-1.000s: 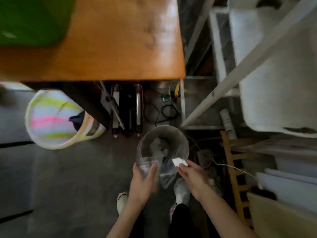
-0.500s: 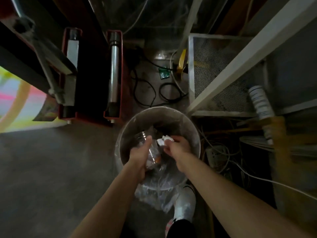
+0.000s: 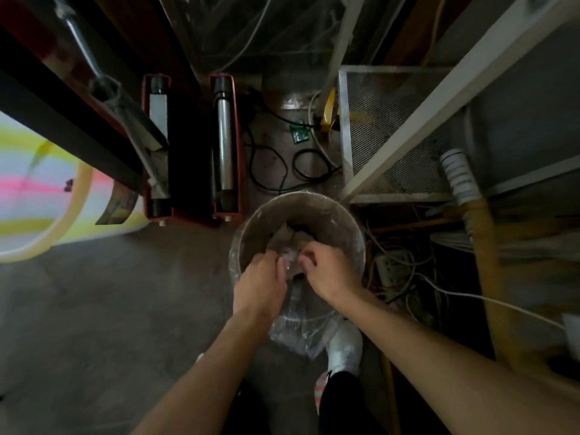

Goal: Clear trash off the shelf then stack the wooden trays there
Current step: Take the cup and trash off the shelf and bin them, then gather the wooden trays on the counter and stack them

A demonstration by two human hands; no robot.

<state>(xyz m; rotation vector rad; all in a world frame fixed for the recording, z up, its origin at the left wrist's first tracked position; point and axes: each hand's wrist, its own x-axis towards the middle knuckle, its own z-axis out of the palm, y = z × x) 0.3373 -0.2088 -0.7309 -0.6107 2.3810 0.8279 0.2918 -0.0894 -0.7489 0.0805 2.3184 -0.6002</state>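
Both hands have dropped into the bin: the left hand and right hand now show loosely curled, empty fingers, the trash (crumpled, pale) lying just beyond them. Trays next, I judge.

left hand | right hand | both inside lined trash bin | floor

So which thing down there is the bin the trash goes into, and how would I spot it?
Start at the white mesh shelf frame on the right and drop to the floor at its near left corner. There stands a round bin lined with clear plastic, both hands over its mouth. Unlike the striped tub far left and the red cases behind it, it is grey, plain and holds crumpled scraps.
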